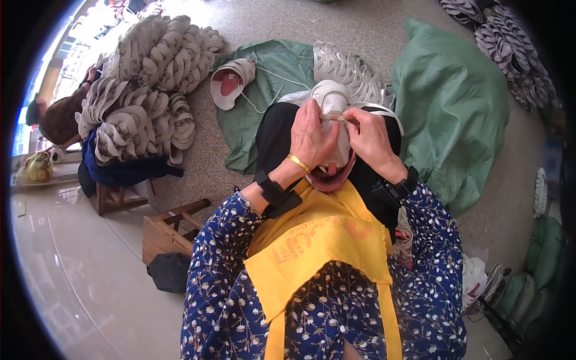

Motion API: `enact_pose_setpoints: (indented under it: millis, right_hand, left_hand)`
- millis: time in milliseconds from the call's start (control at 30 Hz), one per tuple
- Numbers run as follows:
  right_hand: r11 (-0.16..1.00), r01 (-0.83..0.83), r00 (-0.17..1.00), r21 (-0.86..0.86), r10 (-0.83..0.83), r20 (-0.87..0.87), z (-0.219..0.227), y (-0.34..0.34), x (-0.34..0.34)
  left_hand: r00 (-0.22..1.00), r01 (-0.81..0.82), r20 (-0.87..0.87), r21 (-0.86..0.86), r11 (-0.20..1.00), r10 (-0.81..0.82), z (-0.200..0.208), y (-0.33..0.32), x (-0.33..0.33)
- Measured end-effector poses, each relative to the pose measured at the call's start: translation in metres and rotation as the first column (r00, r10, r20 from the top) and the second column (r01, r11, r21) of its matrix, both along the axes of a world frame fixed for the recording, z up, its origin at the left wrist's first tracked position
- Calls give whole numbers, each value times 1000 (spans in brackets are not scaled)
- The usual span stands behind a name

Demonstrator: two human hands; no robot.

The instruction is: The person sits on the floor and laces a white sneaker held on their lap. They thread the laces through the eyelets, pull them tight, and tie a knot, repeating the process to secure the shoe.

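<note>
1 white mesh-fronted shoe [338,148] with a reddish-pink lining lies over the person's lap, between the 2 hands. Its rounded toe points away from the body and its open heel faces the person, so its long axis runs nearly straight out from the waist. The left hand [313,133] grasps the upper along its left side, thumb near the throat; the right hand [370,139] pinches the pale lace [333,116] there between thumb and finger.

Beneath are black cloth trousers [276,131] and 1 yellow printed fabric apron [318,240]. Beyond to the left, 1 loose white shoe [245,71], pink inside, lies on 1 crinkled green woven sheet [240,141], toe toward the upper right. Overlapping pale curved uppers [348,71] sit just past the held shoe, too tightly packed to count. 1 bulging green woven sack [447,120] stands to the right. Farther left are thick heaps of grey uppers [138,114] and 2 brown wooden stools [165,236] on the floor [198,168].
</note>
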State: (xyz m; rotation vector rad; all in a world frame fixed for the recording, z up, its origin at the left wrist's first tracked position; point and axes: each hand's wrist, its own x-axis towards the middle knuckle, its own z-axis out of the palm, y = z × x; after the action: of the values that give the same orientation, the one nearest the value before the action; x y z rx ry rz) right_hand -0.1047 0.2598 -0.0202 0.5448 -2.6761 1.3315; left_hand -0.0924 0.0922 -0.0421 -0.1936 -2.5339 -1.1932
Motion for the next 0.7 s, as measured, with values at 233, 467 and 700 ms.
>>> enact_pose_setpoints:
  millis: [233, 467, 700]
  right_hand:
    - [992, 24, 999, -120, -18, 47, 3, -8, 1]
    - [998, 43, 999, -43, -42, 32, -7, 2, 5]
    - [996, -45, 998, -71, 47, 33, 2, -2, 9]
  left_hand:
    - [1000, -25, -12, 21, 999, 25, -3, -5, 3]
    - [996, -47, -70, 115, 992, 55, -13, -1, 13]
    - [999, -52, 14, 166, 985, 51, -8, 1, 17]
